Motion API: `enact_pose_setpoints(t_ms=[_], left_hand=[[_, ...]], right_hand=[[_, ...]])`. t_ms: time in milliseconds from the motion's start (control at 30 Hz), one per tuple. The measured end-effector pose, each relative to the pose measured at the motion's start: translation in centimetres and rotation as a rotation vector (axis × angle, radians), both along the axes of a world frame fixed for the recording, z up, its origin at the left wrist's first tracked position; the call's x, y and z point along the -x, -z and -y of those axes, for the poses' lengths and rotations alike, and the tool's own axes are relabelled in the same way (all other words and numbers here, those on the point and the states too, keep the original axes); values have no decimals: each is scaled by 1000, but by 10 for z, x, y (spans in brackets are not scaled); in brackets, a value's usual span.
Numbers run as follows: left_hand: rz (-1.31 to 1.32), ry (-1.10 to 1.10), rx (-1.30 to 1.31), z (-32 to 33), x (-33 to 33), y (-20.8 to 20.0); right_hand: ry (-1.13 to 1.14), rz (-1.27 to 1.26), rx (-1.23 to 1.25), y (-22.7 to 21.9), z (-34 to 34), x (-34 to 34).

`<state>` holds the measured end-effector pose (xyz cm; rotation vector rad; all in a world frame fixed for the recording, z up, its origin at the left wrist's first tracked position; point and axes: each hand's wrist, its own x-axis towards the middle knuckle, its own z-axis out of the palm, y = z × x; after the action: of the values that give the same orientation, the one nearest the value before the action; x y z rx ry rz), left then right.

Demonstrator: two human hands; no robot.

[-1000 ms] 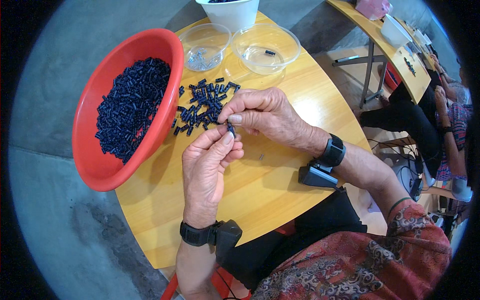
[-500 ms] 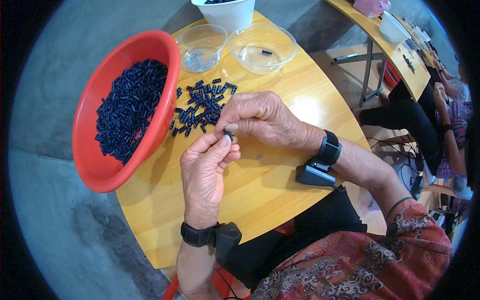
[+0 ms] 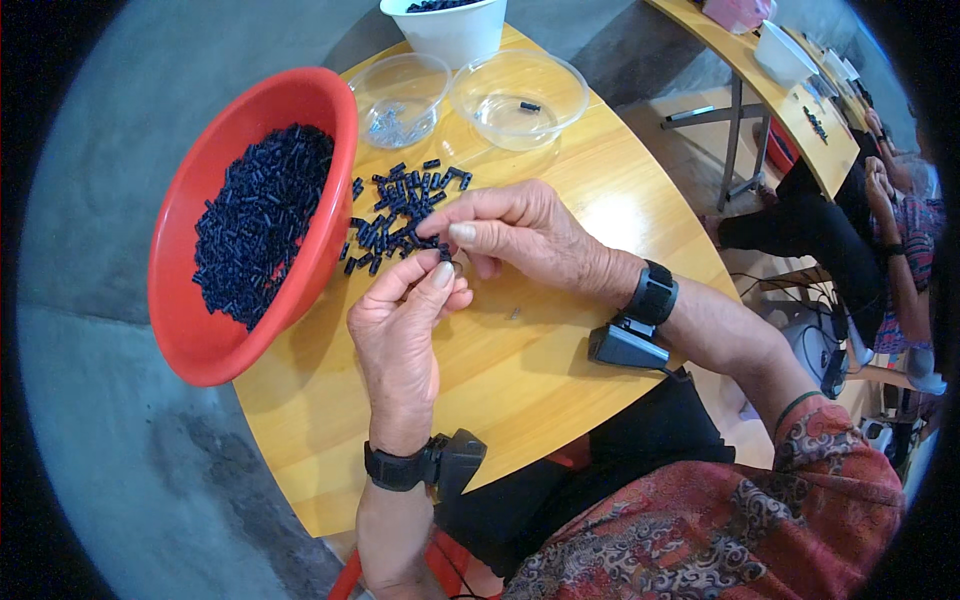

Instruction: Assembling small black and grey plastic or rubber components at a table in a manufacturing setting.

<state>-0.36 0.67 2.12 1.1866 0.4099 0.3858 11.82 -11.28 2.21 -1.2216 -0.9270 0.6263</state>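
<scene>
My left hand (image 3: 405, 320) pinches a small black cylindrical plastic piece (image 3: 445, 254) between thumb and forefinger, its end showing above the thumb tip. Just above that piece hovers my right hand (image 3: 530, 235), thumb and forefinger apart; nothing can be seen between them, and its other fingers are partly hidden. A loose pile of the same black pieces (image 3: 400, 205) lies on the table beyond my hands. One tiny metal-looking part (image 3: 515, 313) rests on the wood below my right hand.
On the left, a large red basin (image 3: 345, 150) full of black pieces leans toward me. Behind the pile stand a clear bowl (image 3: 445, 75) of small silvery parts, another clear bowl (image 3: 580, 90) holding one black piece, and a white tub (image 3: 460, 35). People sit at another table (image 3: 820, 150), right.
My right thumb and forefinger have come off the black piece and spread apart. My left hand has shifted slightly left and up, still pinching it.
</scene>
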Motion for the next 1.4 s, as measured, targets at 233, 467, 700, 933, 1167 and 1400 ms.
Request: enact_pose_setpoints(t_ms=[233, 467, 700, 933, 1167, 1400], left_hand=[[-47, -6, -86, 1, 1, -3], [-40, 44, 26, -3, 1, -2], [-82, 93, 71, -6, 1, -4], [-88, 84, 46, -13, 1, -4], [-105, 75, 12, -17, 2, 2], [-158, 142, -63, -19, 3, 8]], right_hand=[[10, -68, 94, 0, -2, -2], [-40, -98, 133, 3, -1, -8], [-57, -109, 144, 1, 0, -9], [112, 423, 18, 5, -2, -11], [168, 1133, 147, -9, 3, -8], [116, 1272, 252, -15, 5, -1]])
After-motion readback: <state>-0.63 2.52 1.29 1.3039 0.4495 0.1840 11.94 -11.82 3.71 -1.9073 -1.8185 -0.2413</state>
